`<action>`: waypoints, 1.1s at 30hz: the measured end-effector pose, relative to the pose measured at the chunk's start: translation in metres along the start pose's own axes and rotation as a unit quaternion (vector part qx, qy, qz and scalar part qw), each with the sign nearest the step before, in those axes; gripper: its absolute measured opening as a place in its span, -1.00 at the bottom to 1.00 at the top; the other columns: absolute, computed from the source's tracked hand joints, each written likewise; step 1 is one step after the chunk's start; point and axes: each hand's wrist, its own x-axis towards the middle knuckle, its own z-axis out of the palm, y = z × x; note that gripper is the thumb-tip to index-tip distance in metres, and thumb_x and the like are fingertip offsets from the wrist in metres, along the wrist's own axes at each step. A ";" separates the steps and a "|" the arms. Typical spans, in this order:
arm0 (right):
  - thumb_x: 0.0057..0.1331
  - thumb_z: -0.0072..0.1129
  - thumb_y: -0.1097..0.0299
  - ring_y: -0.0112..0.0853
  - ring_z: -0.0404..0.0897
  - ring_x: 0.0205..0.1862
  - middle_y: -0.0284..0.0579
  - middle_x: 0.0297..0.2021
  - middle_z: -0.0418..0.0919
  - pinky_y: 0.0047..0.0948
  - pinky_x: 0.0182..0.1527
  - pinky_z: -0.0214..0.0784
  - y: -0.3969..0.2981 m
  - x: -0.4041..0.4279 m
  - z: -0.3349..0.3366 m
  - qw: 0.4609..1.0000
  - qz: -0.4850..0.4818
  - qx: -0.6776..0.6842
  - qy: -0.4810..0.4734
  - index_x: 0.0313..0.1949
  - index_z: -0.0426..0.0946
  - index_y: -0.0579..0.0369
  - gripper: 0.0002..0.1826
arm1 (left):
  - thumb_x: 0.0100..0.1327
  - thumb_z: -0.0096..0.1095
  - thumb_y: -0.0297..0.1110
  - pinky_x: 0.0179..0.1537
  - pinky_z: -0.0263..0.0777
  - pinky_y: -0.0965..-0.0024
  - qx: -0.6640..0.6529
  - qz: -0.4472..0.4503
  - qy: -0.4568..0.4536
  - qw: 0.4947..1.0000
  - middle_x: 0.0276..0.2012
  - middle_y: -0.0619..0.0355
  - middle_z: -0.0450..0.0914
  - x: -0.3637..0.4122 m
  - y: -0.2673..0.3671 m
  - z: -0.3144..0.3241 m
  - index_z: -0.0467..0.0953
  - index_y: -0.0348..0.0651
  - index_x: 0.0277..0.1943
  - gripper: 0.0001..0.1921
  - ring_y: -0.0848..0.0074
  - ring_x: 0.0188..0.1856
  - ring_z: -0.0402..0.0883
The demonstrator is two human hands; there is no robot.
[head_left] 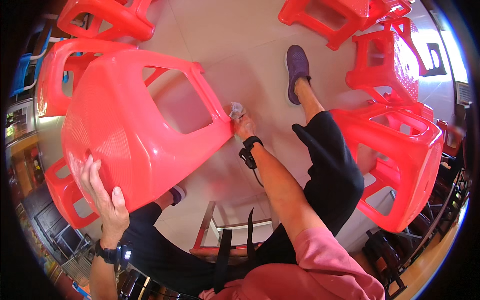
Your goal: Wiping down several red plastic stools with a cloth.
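A red plastic stool (150, 123) lies tipped in front of me, its round-grooved seat towards the left and its legs pointing right. My left hand (107, 191) rests against the seat near its small centre hole, with the fingers spread. At the end of a lower leg, my right hand (244, 125) holds a crumpled whitish cloth (237, 110) between its fingers. The cloth is beside or touching the foot of the leg; the exact contact is hard to tell. Both wrists wear black straps with small devices.
More red plastic stools stand at the upper left (112, 22), upper right (386, 63) and right (397, 165). A low wooden-framed seat (206, 228) is beneath me. My feet are on the tiled floor (225, 48). Dark furniture (48, 217) is at the lower left.
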 end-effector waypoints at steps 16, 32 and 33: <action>0.27 -0.06 0.04 0.07 0.58 -0.21 0.25 -0.30 0.57 -0.08 -0.13 0.38 -0.153 -0.107 -0.090 0.988 -0.062 0.137 -0.039 -0.11 0.43 0.28 -0.52 | 0.18 0.07 -0.33 0.29 -0.02 -0.02 -0.036 0.002 0.094 0.995 0.16 -0.20 0.19 -0.004 -0.002 0.001 0.21 -0.32 0.23 -0.45 -0.04 0.25 0.12; -0.01 0.33 0.47 0.06 0.24 0.17 0.18 0.07 0.24 -0.08 0.21 0.13 -0.200 -0.207 -0.140 0.906 -0.349 0.235 0.040 0.22 0.10 0.11 -0.19 | 0.21 0.07 -0.34 0.24 0.05 -0.02 -0.022 0.036 0.123 0.991 0.15 -0.19 0.23 0.003 -0.008 0.012 0.24 -0.32 0.22 -0.48 -0.02 0.21 0.19; -0.02 0.36 0.46 0.05 0.24 0.18 0.17 0.06 0.24 -0.09 0.21 0.13 -0.195 -0.204 -0.138 0.902 -0.368 0.222 0.041 0.21 0.12 0.10 -0.19 | 0.21 0.06 -0.34 0.25 0.04 -0.02 -0.027 0.031 0.122 0.992 0.15 -0.19 0.23 0.003 -0.008 0.012 0.24 -0.32 0.22 -0.48 -0.02 0.20 0.19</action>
